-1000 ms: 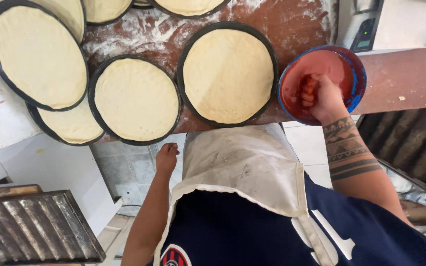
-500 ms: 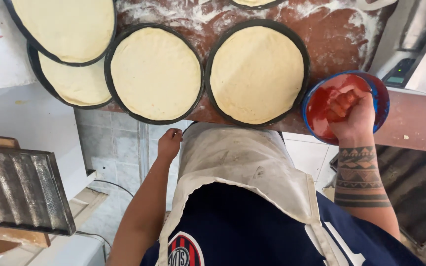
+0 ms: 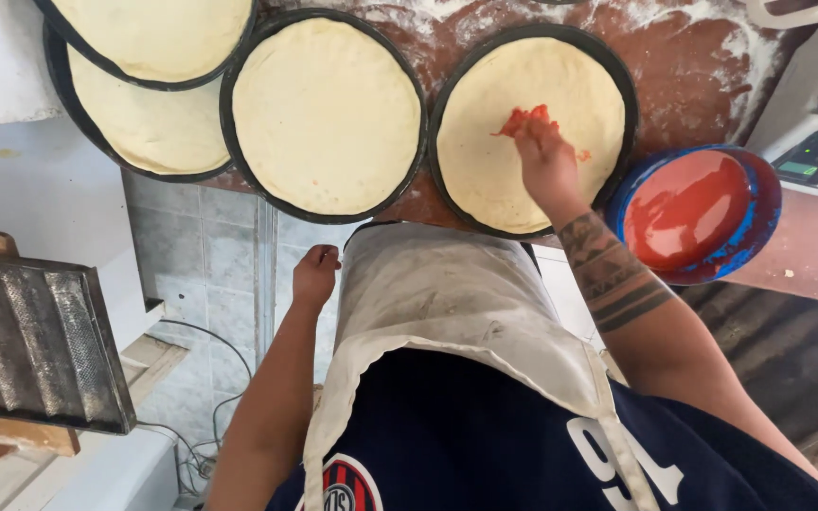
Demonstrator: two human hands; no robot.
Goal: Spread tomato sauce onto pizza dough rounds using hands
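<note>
1. Nearest to me, my left hand (image 3: 316, 274) is hanging at the tabletop's front edge beside my flour-dusted apron (image 3: 447, 303). Its grip is curled closed on nothing, keeping clear of the dough.
2. My right hand (image 3: 543, 156) is reaching over the near rim of the dough round (image 3: 523, 123) directly in front of me. The fingers (image 3: 529, 125) are bunched together and pressing a clump of red tomato sauce (image 3: 521, 118) onto the dough just above its middle, probably so it can spread outward from there. The grip is closed loosely around the sauce, not fully clenched.
3. That dough is lying flat in a dark round pan (image 3: 443, 95), which is keeping its shape.
4. Just to my right, the blue bowl of sauce (image 3: 693, 213) is sitting beside the pan, within easy reach for scooping.
5. To my left, three more panned dough rounds are waiting: a bare one (image 3: 326, 114) alongside, and two overlapping ones (image 3: 144, 123) farther off.
6. Beyond them, the tabletop (image 3: 693, 57) is showing reddish and floured.
</note>
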